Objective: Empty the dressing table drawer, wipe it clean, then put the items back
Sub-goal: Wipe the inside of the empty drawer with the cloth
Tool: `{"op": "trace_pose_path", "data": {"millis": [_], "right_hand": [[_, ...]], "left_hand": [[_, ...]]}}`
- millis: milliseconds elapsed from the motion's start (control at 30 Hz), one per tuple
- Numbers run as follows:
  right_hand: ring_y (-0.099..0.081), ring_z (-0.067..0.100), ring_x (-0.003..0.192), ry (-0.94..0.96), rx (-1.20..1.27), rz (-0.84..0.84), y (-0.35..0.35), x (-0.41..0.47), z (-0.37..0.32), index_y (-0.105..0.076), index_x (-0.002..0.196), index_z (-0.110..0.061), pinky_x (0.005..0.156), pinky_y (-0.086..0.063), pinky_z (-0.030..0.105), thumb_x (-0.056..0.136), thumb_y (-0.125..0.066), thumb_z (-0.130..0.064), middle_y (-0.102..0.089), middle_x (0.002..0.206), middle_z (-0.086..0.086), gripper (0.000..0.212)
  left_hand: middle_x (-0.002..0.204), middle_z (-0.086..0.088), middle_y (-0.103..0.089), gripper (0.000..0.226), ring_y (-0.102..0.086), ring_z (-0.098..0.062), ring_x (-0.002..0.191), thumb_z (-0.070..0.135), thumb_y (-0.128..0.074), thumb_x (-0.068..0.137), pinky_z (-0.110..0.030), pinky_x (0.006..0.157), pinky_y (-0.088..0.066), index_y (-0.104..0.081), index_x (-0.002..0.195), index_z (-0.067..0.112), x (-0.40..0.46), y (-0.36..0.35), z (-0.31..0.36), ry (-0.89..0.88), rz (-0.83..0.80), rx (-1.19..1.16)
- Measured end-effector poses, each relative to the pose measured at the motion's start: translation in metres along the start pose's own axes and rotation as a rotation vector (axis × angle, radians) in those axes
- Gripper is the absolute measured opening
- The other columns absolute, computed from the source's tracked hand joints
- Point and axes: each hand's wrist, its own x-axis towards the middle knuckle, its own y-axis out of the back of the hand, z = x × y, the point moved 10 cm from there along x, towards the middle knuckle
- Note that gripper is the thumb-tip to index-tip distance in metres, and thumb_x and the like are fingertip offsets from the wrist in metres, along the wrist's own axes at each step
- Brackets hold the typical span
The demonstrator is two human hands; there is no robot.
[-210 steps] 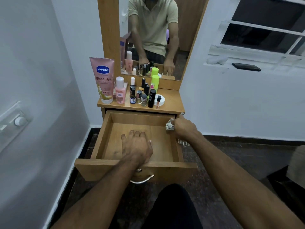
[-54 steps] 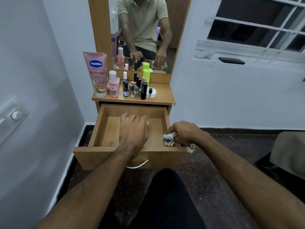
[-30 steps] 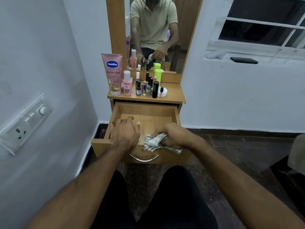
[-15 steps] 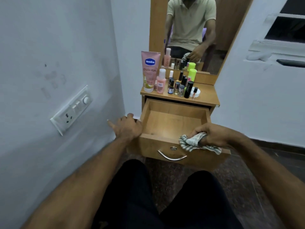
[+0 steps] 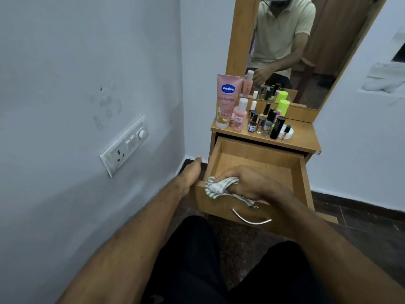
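Head view: saw the drawer [image 5: 258, 159] pulled fully out of the dressing table [image 5: 304, 137], wooden bottom bare, metal handle [image 5: 251, 218] on its front. Found the right hand [image 5: 247, 183] over the front left corner of the drawer, fingers curled tight round a striped cloth [image 5: 215, 187], cloth pressed on the front edge and hanging a little over it. Found the left hand [image 5: 188, 174] outside the drawer, just beside its left wall, fingers stretched forward and holding nothing. Noticed on the table top a pink tube [image 5: 225, 99], a pink bottle [image 5: 240, 116], a green can [image 5: 282, 106] and several small dark bottles [image 5: 266, 122], all upright, close together, in front of the mirror [image 5: 306, 51]. Noticed a switch plate [image 5: 123, 145] on the left wall.
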Motion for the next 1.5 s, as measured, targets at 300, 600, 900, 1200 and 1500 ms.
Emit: {"op": "trace_pose_path", "data": {"millis": [300, 600, 900, 1200, 1500], "right_hand": [[-0.063, -0.002, 0.099, 0.049, 0.062, -0.040, -0.009, 0.009, -0.014, -0.073, 0.122, -0.038, 0.083, -0.046, 0.017, 0.093, -0.069, -0.014, -0.072, 0.115, -0.018, 0.038], [-0.063, 0.005, 0.097, 0.052, -0.025, 0.029, -0.010, 0.021, -0.023, -0.074, 0.120, -0.039, 0.083, -0.049, 0.024, 0.090, -0.072, -0.015, -0.072, 0.113, -0.016, 0.039], [-0.065, 0.004, 0.098, 0.052, 0.019, -0.145, -0.009, 0.030, -0.018, -0.076, 0.116, -0.027, 0.084, -0.050, 0.025, 0.088, -0.058, 0.001, -0.074, 0.108, -0.014, 0.043], [-0.062, 0.017, 0.085, 0.053, -0.111, 0.130, -0.003, 0.053, -0.012, -0.077, 0.104, -0.037, 0.068, -0.045, 0.031, 0.093, -0.067, -0.018, -0.068, 0.097, -0.014, 0.024], [-0.060, 0.008, 0.099, 0.075, -0.037, -0.182, -0.019, 0.054, 0.004, -0.079, 0.109, -0.028, 0.089, -0.052, 0.036, 0.088, -0.063, 0.000, -0.065, 0.105, -0.016, 0.038]], "left_hand": [[0.155, -0.009, -0.044, 0.055, -0.042, -0.026, 0.142, 0.047, -0.035, 0.106, -0.046, 0.120, -0.028, -0.039, 0.154, 0.020, -0.001, 0.026, -0.026, -0.010, -0.068, 0.199], [0.169, -0.003, 0.000, 0.064, 0.008, -0.027, 0.154, 0.062, -0.011, 0.103, -0.056, 0.120, 0.003, 0.005, 0.159, 0.037, -0.014, 0.034, -0.031, -0.108, -0.082, 0.644], [0.169, -0.006, 0.001, 0.069, 0.005, -0.028, 0.155, 0.065, -0.007, 0.101, -0.061, 0.121, -0.001, 0.013, 0.158, 0.032, -0.013, 0.034, -0.038, -0.074, -0.060, 0.712], [0.166, -0.007, -0.022, 0.057, -0.014, -0.031, 0.151, 0.040, -0.027, 0.107, -0.051, 0.121, -0.015, -0.017, 0.160, 0.025, -0.014, 0.044, 0.022, -0.163, 0.125, 0.604], [0.150, -0.006, -0.047, 0.050, -0.029, -0.027, 0.142, 0.041, -0.024, 0.107, -0.052, 0.115, -0.020, -0.038, 0.151, 0.023, -0.003, 0.017, 0.027, -0.156, 0.314, 0.452]]}}
